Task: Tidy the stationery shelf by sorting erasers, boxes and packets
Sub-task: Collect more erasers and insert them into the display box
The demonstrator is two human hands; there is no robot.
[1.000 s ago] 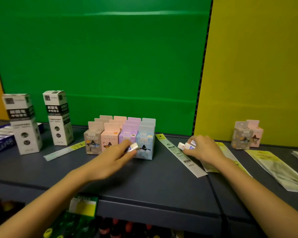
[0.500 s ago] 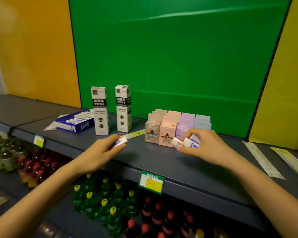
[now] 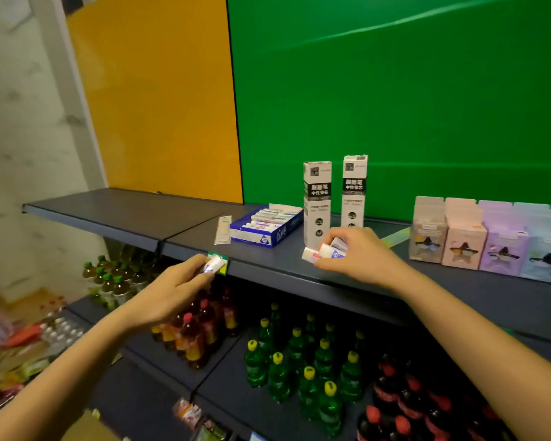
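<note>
My left hand (image 3: pixel 172 288) pinches one small white eraser (image 3: pixel 213 265) in front of the shelf's front edge, below a blue open box of erasers (image 3: pixel 264 226). My right hand (image 3: pixel 360 256) grips a few white erasers (image 3: pixel 323 252) just above the dark shelf (image 3: pixel 299 272), in front of two tall white refill boxes (image 3: pixel 317 202). A flat clear packet (image 3: pixel 223 230) lies left of the blue box. Pastel boxes (image 3: pixel 487 240) stand in a row at the right.
Below the shelf stand green bottles (image 3: pixel 299 367) and red and amber drink bottles (image 3: pixel 201 326). A green price tag (image 3: pixel 224 265) hangs on the shelf edge behind my left hand. The left shelf section (image 3: pixel 124 208) runs toward a pale wall.
The view has swung left and both hands have travelled left along the shelf with their erasers, from the pastel boxes toward the blue eraser box.
</note>
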